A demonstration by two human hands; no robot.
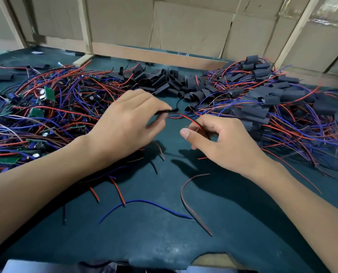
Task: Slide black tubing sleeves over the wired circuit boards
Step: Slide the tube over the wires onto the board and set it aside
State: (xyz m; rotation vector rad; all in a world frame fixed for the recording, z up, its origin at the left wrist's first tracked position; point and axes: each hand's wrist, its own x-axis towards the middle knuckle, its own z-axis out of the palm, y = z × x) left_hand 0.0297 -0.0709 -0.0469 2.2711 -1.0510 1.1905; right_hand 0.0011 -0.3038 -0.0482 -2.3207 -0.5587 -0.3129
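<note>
Nearest the camera, loose red and blue wire ends (pixel 144 203) lie on the dark green table mat (pixel 164 243). Beyond them the left hand (pixel 128 123) pinches a thin black piece (pixel 164 111), and the right hand (pixel 219 140) pinches the red wire (pixel 189 119) running from it; no board shows between them. Left of the hands, a tangle of bare green circuit boards (pixel 36 107) waits. Right of them sits a heap of sleeved boards (pixel 278 99), roughly as large. Behind the hands lie empty black tubing sleeves (pixel 164 79).
</note>
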